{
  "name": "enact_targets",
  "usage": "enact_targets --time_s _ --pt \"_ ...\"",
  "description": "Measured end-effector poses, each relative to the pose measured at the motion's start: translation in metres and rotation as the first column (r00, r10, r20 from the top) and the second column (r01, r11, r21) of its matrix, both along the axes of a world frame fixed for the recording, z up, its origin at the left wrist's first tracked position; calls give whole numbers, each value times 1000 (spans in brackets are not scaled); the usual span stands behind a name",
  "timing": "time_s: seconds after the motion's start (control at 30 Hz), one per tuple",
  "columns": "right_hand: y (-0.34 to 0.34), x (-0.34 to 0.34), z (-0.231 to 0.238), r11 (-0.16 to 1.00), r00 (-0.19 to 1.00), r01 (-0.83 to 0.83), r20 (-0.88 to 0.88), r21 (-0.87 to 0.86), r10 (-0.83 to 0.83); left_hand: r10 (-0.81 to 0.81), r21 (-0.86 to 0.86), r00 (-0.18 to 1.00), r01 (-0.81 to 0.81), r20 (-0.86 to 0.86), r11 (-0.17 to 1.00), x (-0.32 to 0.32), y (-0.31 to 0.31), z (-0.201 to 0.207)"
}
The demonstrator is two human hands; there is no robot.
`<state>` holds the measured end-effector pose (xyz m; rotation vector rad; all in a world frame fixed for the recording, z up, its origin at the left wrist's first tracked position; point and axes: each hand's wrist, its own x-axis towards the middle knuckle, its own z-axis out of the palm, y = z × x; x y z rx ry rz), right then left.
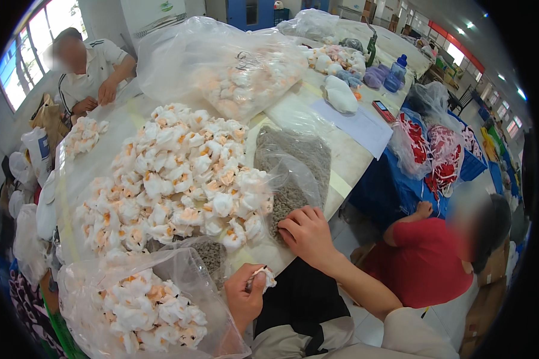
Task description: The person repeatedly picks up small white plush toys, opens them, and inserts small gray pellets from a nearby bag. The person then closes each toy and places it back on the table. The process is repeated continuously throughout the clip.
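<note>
Near the table's front edge, my left hand is closed around a small white plush piece, most of it hidden by the fingers. My right hand reaches to the near end of a clear plastic bag of grey-brown grains. Its fingers are curled and bunched at the grains, and their tips are hidden. Left of that bag spreads a big pile of white plush pieces with peach and orange patches. A second clear bag of grey-brown grains lies between the pile and my left hand.
An open plastic bag of plush pieces stands front left; a larger bag sits behind the pile. A red phone, paper and blue bottle lie right. One person works far left, another sits right.
</note>
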<state>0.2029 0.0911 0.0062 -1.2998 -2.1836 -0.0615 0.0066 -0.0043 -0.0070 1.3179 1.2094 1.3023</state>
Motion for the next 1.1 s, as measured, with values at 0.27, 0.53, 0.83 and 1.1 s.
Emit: enact_targets --time_s 0.27,0.53,0.83,1.1 --pt "-28 1 32 848 753 -335 -657 -411 -21 -7 -9 993 6 -121 1000 0 0 6" --pt "-58 -7 21 414 443 -711 -819 -569 -364 -28 16 991 31 -128 999 2 1 18" --pt "-55 -11 40 769 831 -400 -551 -498 75 5 101 982 14 -191 995 3 4 11" --pt "-49 -6 37 829 876 -412 -417 -379 245 18 92 967 5 -253 996 8 6 12"
